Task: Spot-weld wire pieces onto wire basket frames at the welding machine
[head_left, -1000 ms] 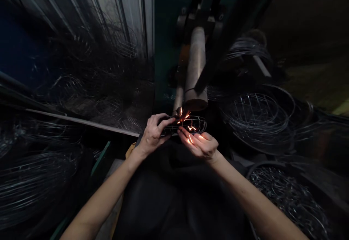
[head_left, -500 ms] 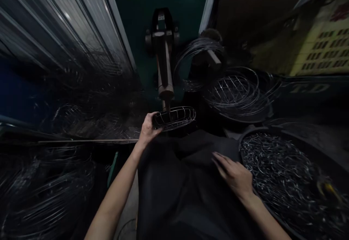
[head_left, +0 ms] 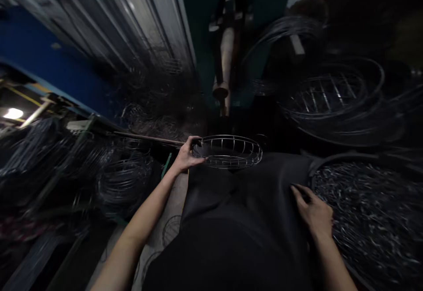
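My left hand [head_left: 188,156] grips the left side of a shallow round wire basket [head_left: 231,163], its thumb below and fingers over the rim. The basket is held level above my dark-clad lap [head_left: 238,211], just in front of a machine's projecting arm [head_left: 226,57], and looks apart from it. At the right edge of my lap, my right hand [head_left: 315,214] holds nothing, thumb and fingers apart. Beside that hand is a tub full of small bent metal wire pieces [head_left: 366,207]. Whether its fingertips touch the dark cloth I cannot tell.
Wire rings and a round wire grid [head_left: 327,92] lie at the right, blurred. A wire coil [head_left: 291,28] hangs beside the machine. Bundled wire rings [head_left: 122,180] sit on a rack at the left. Corrugated metal sheet [head_left: 139,13] and a blue panel [head_left: 49,48] stand behind.
The view has swung left. My left hand has drawn the wire basket away from the machine's arm tip, toward me. My right hand has shifted outward toward the tub's edge.
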The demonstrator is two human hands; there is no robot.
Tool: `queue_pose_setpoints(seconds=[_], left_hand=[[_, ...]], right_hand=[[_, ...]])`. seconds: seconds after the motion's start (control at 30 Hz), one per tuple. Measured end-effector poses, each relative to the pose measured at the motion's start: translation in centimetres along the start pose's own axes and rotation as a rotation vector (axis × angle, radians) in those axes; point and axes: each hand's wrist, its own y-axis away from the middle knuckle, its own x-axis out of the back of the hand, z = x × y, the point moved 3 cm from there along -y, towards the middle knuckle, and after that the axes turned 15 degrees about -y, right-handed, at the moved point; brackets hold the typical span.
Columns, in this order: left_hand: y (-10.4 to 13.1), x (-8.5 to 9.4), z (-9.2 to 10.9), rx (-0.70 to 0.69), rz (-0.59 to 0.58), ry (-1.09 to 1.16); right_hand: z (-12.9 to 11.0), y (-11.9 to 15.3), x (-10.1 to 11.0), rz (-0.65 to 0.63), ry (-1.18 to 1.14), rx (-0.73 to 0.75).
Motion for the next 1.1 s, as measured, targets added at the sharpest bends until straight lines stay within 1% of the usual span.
queue_pose_setpoints(seconds=[0.07, 0.17, 0.27, 0.37, 0.43, 0.53, 0.63, 0.73, 0.83, 0.9, 0.97, 1.03, 1.1], left_hand=[[0.5, 0.6, 0.5, 0.053, 0.034, 0.018], [0.7, 0.6, 0.8, 0.09, 0.052, 0.025], [0.8, -0.1, 0.2, 0.086, 0.082, 0.053], [0.9, -0.7, -1.1, 0.11, 0.119, 0.246], [1.1, -0.7, -2.1, 0.161, 0.136, 0.436], [1.3, -0.1, -3.5, 0.241, 0.146, 0.69], [1.9, 0.2, -4.2, 0.308, 0.124, 0.868], [3.0, -0.3, -4.5, 0.352, 0.134, 0.945], [3.8, -0.9, -4.9, 0.377, 0.158, 0.978], [4.1, -0.9, -5.2, 0.379, 0.154, 0.982], [4.2, -0.6, -5.5, 0.367, 0.139, 0.976], [4.4, -0.1, -5.6, 0.35, 0.128, 0.964], [4.7, 0.5, -5.4, 0.349, 0.127, 0.922]], right_hand=[[2.3, -1.8, -1.0, -0.06, -0.005, 0.02], [5.9, -3.2, -2.7, -0.055, -0.001, 0.128], [7.9, -2.4, -4.2, 0.006, -0.03, 0.248], [8.1, -0.6, -4.9, 0.08, -0.026, 0.235], [7.2, 0.4, -4.9, 0.099, -0.034, 0.214], [5.0, 1.0, -4.7, 0.094, -0.067, 0.19], [2.7, 0.8, -4.0, 0.082, -0.136, 0.089], [0.9, 0.1, -2.7, 0.064, -0.199, 0.003], [-0.6, -1.3, -1.2, 0.042, -0.22, -0.014], [-1.9, -2.9, -0.8, 0.009, -0.255, -0.007], [-4.0, -5.1, -1.2, -0.096, -0.334, 0.017], [-6.6, -7.4, -2.4, -0.276, -0.429, 0.035], [-9.4, -9.3, -4.1, -0.481, -0.484, 0.023]])
